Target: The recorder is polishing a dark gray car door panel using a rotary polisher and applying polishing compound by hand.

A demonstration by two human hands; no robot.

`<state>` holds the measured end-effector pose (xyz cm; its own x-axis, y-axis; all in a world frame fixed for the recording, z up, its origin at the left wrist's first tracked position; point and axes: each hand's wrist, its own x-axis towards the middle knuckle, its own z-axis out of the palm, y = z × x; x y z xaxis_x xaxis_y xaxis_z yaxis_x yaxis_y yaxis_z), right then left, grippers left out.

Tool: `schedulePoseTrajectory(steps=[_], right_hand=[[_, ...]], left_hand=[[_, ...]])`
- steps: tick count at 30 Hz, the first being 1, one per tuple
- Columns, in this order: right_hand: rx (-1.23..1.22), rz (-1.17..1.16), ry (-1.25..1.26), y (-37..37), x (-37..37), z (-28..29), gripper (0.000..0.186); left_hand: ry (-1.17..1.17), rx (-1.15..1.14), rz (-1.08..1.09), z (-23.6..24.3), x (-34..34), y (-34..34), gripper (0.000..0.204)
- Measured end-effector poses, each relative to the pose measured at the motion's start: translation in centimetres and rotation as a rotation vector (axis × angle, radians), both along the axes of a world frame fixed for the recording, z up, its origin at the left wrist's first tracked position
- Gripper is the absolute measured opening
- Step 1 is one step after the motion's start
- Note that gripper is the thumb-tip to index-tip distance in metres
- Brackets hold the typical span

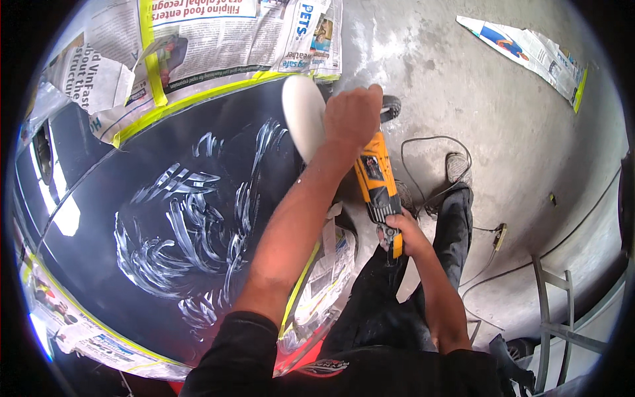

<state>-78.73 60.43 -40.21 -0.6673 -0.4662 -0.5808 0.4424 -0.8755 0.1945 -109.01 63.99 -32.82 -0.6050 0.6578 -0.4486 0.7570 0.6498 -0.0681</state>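
A yellow and black polisher [375, 173] is in both my hands, its round white pad [303, 119] tilted on edge over the panel's far right edge. My left hand [354, 118] is closed round its front end, by the black handle [391, 108]. Farther back, my right hand [409, 233] grips the rear of the body, with its fingers partly hidden. To the left lies a dark, glossy car panel [86, 218], smeared with curved white streaks of paste [195, 225]. I cannot tell whether the pad touches the panel.
Newspaper [218, 46] edged with yellow tape [185, 99] masks the panel's far side; more borders the near side. A loose newspaper piece [522, 56] lies on the concrete floor [423, 59]. A black cord [440, 137] loops near my shoes. A metal frame [555, 327] stands at right.
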Motion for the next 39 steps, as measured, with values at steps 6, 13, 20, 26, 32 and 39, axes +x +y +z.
schedulePoseTrajectory(steps=[6, 13, 20, 26, 32, 39], right_hand=[[0.01, -0.038, -0.003, 0.6, -0.4, -1.9, 0.042], [0.021, 0.035, 0.035, 0.7, 1.1, -1.3, 0.042], [0.052, 0.017, 0.051, 2.2, -1.5, -2.3, 0.042], [0.021, 0.058, 0.018, -0.1, 2.9, -0.5, 0.044], [-0.107, 0.162, -0.039, -4.3, 9.2, 4.1, 0.042], [-0.159, 0.148, -0.043, -4.5, 10.0, 5.0, 0.041]], left_hand=[[-0.012, 0.014, 0.012, -0.4, -0.5, 1.7, 0.01], [-0.047, -0.051, 0.064, -0.5, 0.6, -0.1, 0.011], [0.033, 0.047, 0.026, -0.7, -1.2, 1.9, 0.012], [-0.046, -0.024, 0.066, 0.1, 2.3, -0.6, 0.011], [-0.178, -0.161, 0.179, 0.7, 8.2, -8.5, 0.009], [-0.184, -0.189, 0.201, 1.3, 9.3, -8.2, 0.01]])
